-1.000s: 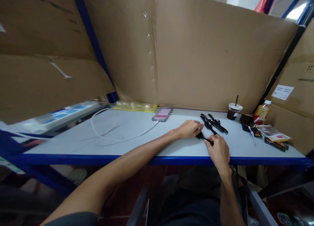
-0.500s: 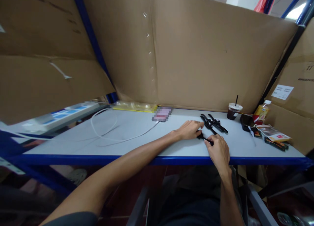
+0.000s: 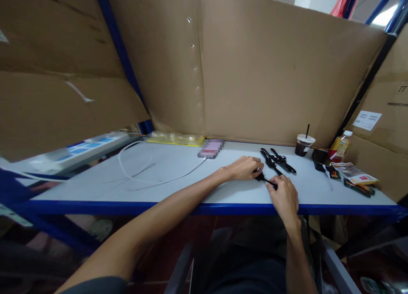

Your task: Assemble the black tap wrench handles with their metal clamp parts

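Note:
My left hand (image 3: pixel 246 168) is closed over the left end of a slim black rod-like item (image 3: pixel 267 182), just above the tabletop. The right end of that item is pinched by my right hand (image 3: pixel 284 195), its thumb and fingers pressed together near the table's front edge. Beyond my hands lie several similar long black items (image 3: pixel 278 160), partly crossed over one another with bulkier middle parts. Their exact kind is too small to make out. My fingers hide both ends of the held item.
A phone (image 3: pixel 211 149) charges from a white cable (image 3: pixel 159 183) at the back, beside yellow-edged clear packaging (image 3: pixel 175 138). At right stand a drink cup (image 3: pixel 304 145), a bottle (image 3: pixel 341 147), a black tray (image 3: pixel 319 159) and snack packets (image 3: pixel 357 173). Cardboard walls (image 3: pixel 270 73) enclose the table.
My left hand has shifted very slightly left along the black rod-like item. My right hand keeps its hold in the same place.

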The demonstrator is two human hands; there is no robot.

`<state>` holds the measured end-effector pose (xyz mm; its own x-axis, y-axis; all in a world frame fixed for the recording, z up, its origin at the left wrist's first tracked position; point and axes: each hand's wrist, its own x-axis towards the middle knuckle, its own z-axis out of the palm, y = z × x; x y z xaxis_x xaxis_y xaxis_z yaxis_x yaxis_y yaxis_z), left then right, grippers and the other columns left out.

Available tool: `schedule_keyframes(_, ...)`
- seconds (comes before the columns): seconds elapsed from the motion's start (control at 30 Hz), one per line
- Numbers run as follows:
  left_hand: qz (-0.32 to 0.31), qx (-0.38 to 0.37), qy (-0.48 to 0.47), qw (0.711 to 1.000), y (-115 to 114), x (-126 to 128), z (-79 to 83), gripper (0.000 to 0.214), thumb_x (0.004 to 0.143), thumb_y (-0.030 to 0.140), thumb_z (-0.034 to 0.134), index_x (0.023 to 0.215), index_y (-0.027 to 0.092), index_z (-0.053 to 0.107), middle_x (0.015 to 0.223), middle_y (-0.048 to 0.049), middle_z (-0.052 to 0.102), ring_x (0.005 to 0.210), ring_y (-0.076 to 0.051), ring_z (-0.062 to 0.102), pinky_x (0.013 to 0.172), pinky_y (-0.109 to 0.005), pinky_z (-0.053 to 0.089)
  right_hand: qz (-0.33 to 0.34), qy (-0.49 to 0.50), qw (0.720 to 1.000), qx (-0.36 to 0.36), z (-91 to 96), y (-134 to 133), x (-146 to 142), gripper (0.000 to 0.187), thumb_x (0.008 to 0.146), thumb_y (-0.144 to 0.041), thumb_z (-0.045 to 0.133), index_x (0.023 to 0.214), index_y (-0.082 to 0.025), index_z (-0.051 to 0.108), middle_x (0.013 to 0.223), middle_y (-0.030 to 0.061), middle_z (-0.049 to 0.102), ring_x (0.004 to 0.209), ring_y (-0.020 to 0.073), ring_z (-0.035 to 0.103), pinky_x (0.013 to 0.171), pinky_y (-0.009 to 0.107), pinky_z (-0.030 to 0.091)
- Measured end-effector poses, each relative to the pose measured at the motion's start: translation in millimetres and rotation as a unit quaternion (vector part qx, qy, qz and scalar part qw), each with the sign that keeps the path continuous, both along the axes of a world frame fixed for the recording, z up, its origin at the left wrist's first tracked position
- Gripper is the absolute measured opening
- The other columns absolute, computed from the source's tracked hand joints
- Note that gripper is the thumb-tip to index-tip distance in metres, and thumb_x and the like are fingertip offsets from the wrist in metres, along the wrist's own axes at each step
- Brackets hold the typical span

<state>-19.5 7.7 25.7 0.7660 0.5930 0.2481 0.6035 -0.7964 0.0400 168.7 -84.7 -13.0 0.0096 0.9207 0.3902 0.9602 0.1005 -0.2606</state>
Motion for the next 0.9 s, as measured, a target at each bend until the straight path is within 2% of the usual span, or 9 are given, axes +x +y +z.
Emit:
schedule_keyframes(0.17,0.022,0.015,0.008,1.000,-0.8,4.9,-3.6,0.018,0.099,0.026,0.049,0.091,0.019,0.064,0.099,-0.0068,0.068,0.082,-0.018,0.063,0.064,-0.029,0.036,0.000,-0.004,1.000,-0.002,2.4,-1.5,-1.3,0.012,0.098,-0.030,0.062,0.099,-0.023,0.071,0.106,0.0058,0.069,0.103,0.0230,0.061,0.083,0.032,0.040)
schedule_keyframes(0.27,0.037,0.014,0.012,0.999,-0.1,6.8,-5.2,0.017,0.099,0.028,0.051,0.092,0.018,0.063,0.099,-0.0079,0.069,0.081,-0.019,0.063,0.064,-0.030,0.036,0.001,-0.007,1.000,0.000,1.6,-1.1,-1.0,0.012,0.097,-0.031,0.062,0.099,-0.023,0.071,0.104,0.0056,0.069,0.103,0.0229,0.061,0.083,0.032,0.040)
schedule_keyframes(0.47,0.022,-0.003,0.006,1.000,3.0,3.0,-5.0,0.012,0.093,0.024,0.052,0.094,0.019,0.063,0.098,-0.0071,0.070,0.079,-0.018,0.062,0.065,-0.030,0.036,0.004,-0.002,1.000,0.003,-1.8,1.3,0.2,0.013,0.098,-0.031,0.062,0.098,-0.023,0.071,0.105,0.0055,0.068,0.103,0.0227,0.061,0.082,0.032,0.040)
schedule_keyframes(0.9,0.037,0.021,0.024,0.999,1.5,7.5,-10.4,0.016,0.098,0.027,0.047,0.096,0.017,0.059,0.099,-0.0108,0.070,0.081,-0.021,0.065,0.066,-0.031,0.040,0.002,-0.008,1.000,0.007,-1.2,1.4,0.9,0.012,0.098,-0.031,0.061,0.097,-0.023,0.071,0.103,0.0056,0.068,0.102,0.0220,0.061,0.082,0.031,0.041)
